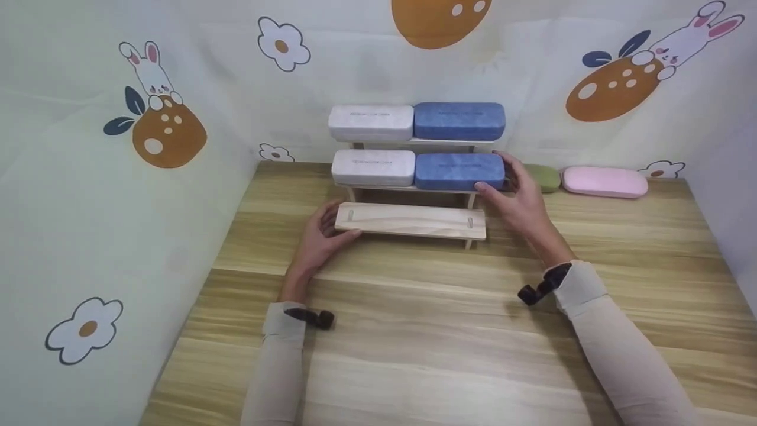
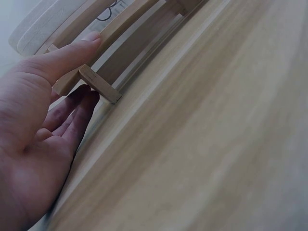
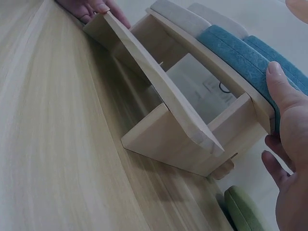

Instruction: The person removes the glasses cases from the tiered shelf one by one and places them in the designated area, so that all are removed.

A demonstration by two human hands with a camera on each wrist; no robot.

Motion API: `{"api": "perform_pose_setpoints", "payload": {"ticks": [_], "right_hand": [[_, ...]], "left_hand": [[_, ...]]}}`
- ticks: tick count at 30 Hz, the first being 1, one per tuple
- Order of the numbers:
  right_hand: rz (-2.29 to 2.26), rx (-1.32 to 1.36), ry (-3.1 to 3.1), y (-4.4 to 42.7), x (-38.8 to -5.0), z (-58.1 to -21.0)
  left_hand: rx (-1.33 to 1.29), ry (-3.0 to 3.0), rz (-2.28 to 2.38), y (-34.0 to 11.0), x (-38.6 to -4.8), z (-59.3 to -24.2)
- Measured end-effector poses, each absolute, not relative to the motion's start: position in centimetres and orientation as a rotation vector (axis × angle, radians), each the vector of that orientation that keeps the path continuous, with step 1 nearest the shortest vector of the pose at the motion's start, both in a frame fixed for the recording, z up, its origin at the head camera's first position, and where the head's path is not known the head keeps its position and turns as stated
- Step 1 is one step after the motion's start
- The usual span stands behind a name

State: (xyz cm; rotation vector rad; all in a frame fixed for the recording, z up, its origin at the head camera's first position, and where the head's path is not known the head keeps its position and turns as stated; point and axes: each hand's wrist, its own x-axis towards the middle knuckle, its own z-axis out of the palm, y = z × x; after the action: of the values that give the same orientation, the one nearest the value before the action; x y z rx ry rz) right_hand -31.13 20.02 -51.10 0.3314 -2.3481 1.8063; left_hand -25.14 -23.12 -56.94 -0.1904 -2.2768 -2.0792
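Note:
A three-step wooden rack [image 1: 408, 220] stands against the back wall. My left hand [image 1: 319, 244] grips the left end of its lowest step, thumb on top and fingers below, as the left wrist view shows. On the middle step lie a white glasses case [image 1: 374, 168] and, to its right, a blue glasses case [image 1: 452, 171]. My right hand [image 1: 523, 204] holds the right end of that blue case, the thumb [image 3: 275, 72] on its front. The top step carries another white case [image 1: 371, 122] and another blue case [image 1: 460, 121]. The lowest step is bare.
A green case [image 1: 543, 178], partly behind my right hand, and a pink case [image 1: 604, 181] lie by the back wall, right of the rack. A printed cloth [image 1: 225, 65] hangs behind and to the left. The wood-grain table [image 1: 437, 331] spreads in front.

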Motion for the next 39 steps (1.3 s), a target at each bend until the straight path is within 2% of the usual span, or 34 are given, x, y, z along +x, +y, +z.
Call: {"api": "perform_pose_setpoints", "payload": {"ticks": [20,39], "right_hand": [[1.779,0.333,-2.313,20.4,-30.5,-51.4],[1.939,0.319,-2.140,21.6,-28.0,-52.5]], "left_hand": [[-0.181,-2.306,-2.074,-23.0,-25.0,-56.9],[-0.163,-2.335,-2.040,-23.3,-25.1,-57.0]]}}
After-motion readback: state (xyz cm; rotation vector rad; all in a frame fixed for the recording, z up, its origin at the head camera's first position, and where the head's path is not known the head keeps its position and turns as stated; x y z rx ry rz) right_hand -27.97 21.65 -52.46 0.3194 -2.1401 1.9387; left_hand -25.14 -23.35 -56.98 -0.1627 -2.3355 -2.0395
